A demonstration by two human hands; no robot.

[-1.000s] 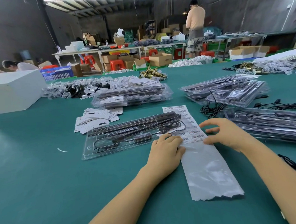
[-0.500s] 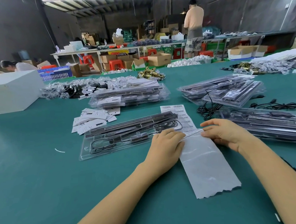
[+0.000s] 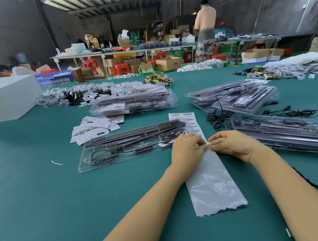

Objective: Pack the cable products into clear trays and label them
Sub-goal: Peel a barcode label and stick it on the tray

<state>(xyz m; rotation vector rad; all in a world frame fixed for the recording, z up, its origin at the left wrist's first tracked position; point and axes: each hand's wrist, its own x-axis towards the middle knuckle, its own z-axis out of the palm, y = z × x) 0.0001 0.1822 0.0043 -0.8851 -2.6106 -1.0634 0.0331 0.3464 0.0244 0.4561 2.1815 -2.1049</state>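
A clear tray (image 3: pixel 95 164) holding black bars and a coiled cable lies on the green table in front of me. To its right lies a long label sheet (image 3: pixel 189 119), with barcode labels on its far part and bare shiny backing (image 3: pixel 214 181) on its near part. My left hand (image 3: pixel 186 150) and my right hand (image 3: pixel 236 144) meet fingertip to fingertip where the labels end. Both have curled fingers and pinch the sheet there. The labels under the fingers are hidden.
Stacks of packed clear trays sit behind (image 3: pixel 134 103), at the far right (image 3: pixel 244 97) and right beside my right hand (image 3: pixel 281 132). Loose black cables (image 3: pixel 217 118), a pile of white cards (image 3: pixel 93 128) and a white box (image 3: pixel 11 96) lie around. A person stands at far tables.
My right hand came down from hovering onto the label sheet and closed toward my left hand. The left hand slid slightly up the sheet, so the fingertips now meet.
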